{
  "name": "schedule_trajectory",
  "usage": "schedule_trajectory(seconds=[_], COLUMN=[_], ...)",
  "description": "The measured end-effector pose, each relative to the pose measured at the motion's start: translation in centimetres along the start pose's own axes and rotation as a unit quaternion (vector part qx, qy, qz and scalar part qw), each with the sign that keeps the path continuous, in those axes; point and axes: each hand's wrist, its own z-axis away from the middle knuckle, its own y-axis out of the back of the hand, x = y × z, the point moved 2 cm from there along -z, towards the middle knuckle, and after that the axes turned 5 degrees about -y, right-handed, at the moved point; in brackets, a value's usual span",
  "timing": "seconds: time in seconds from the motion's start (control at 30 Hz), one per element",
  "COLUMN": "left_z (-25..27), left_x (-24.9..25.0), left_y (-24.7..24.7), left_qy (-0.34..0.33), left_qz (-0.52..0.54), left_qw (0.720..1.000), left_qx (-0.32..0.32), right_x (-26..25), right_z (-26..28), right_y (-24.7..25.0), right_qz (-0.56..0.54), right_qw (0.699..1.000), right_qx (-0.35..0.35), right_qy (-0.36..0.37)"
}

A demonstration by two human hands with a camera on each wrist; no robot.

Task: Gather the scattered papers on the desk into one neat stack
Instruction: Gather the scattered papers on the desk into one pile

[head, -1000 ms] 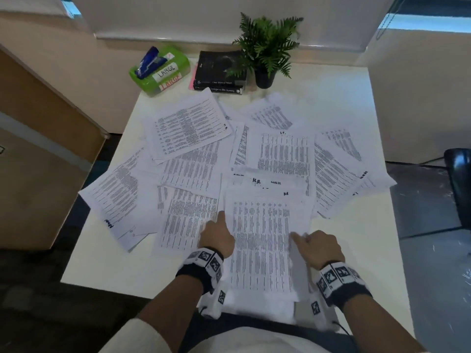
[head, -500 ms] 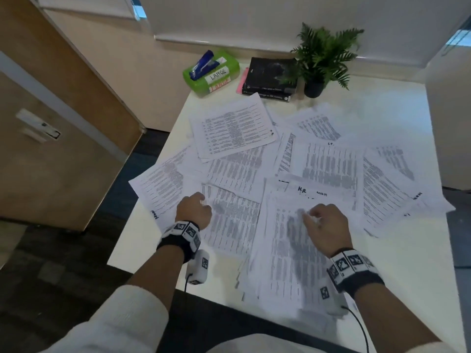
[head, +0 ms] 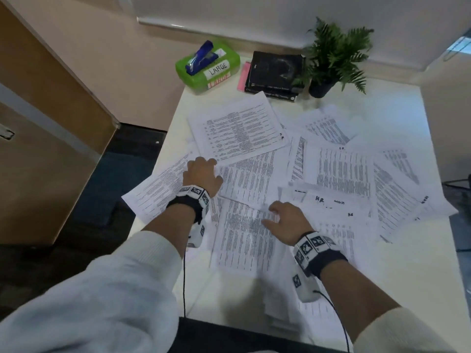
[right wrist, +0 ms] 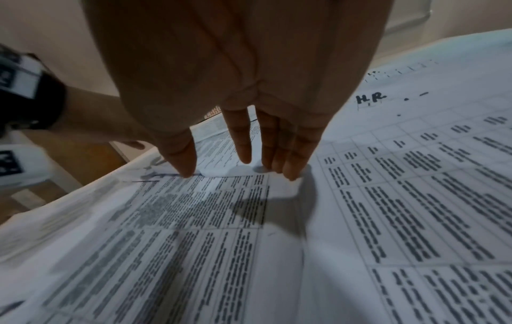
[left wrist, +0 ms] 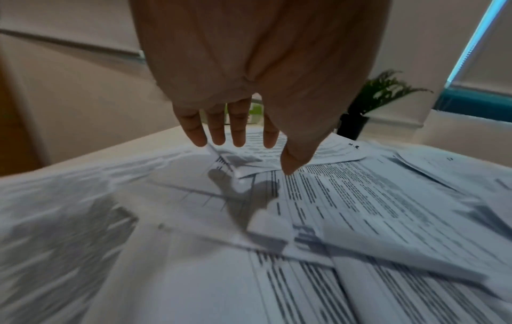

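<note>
Several printed sheets lie scattered and overlapping on the white desk (head: 382, 289). My left hand (head: 204, 169) reaches to the far left, its straight fingers (left wrist: 238, 136) touching the near corner of a tilted sheet (head: 239, 128). Beside it another sheet (head: 155, 189) hangs over the desk's left edge. My right hand (head: 277, 217) rests with straight fingers (right wrist: 241, 142) and thumb on the top edge of a near sheet (head: 242, 240). A thicker pile marked "HR" (head: 331, 207) lies just right of that hand. Neither hand grips anything.
At the back of the desk stand a green box (head: 224, 72) with a blue stapler (head: 201, 58) on it, black books (head: 275, 70) and a potted plant (head: 334, 52). A wooden cabinet (head: 38, 123) stands left of the desk. Bare desk shows at the near right.
My left hand has left the near pile and gone left and farther away onto the outer sheets. My right hand has shifted left onto the neighbouring sheet. The head view has turned left.
</note>
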Motion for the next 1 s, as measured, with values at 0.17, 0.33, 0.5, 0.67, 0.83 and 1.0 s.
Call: schedule_trajectory(seconds=[0.17,0.33,0.5,0.67,0.83,1.0], left_z=[-4.8,-6.6,-6.7,-4.4,4.5,12.9], left_x=[1.2,1.5,1.2,3.4,9.4,13.7], left_y=[-0.5,-1.1,-0.7,2.1,0.5,-3.9], left_qy=[-0.084,-0.121,-0.134,-0.128,-0.282,-0.362], left_qz=[-0.107,-0.188,-0.239,-0.205,-0.065,0.062], left_qw=[0.988,0.973,0.961,0.970,0.957,0.906], left_qx=[-0.069,-0.050,-0.036,0.029,-0.023,-0.212], right_x=[-0.9,-1.5,-1.4,-0.9,2.5,11.6], right_z=[0.1,-0.2,-0.5,-0.6,-0.4,-0.3], right_y=[-0.1,0.9,0.9,1.8,3.3,2.8], right_qz=[0.043,0.049,0.040,-0.078,-0.541,-0.457], right_qw=[0.997,0.996,0.996,0.994,0.830,0.855], right_qx=[-0.047,-0.053,-0.057,-0.028,0.015,0.060], right_qy=[-0.036,-0.043,-0.056,-0.067,-0.138,-0.238])
